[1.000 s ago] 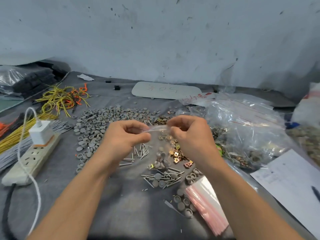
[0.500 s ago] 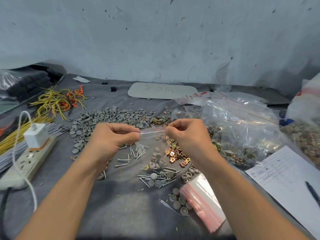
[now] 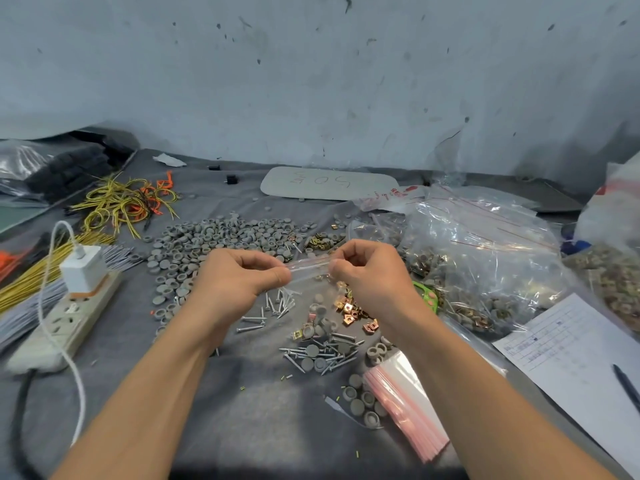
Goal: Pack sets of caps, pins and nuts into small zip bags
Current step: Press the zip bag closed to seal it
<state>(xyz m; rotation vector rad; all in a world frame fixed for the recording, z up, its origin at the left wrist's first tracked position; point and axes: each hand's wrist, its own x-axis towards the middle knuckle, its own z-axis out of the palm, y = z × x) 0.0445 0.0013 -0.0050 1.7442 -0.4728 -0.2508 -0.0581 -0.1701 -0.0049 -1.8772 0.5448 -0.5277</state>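
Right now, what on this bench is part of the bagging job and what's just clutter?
Job: small zip bag pinched by left hand and right hand; grey caps; pins; square nuts; stack of empty zip bags.
Clutter: power strip; charger; yellow wires; paper sheet; pen.

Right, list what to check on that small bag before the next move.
Left hand pinches one top end of the small zip bag: ok.
Right hand pinches the other end: ok.
Zip strip pressed shut along its length: cannot tell.
Full set inside the bag: cannot tell.
Stack of empty bags lies beside the right forearm: ok.
Caps, pins and nuts lie loose on the cloth: ok.
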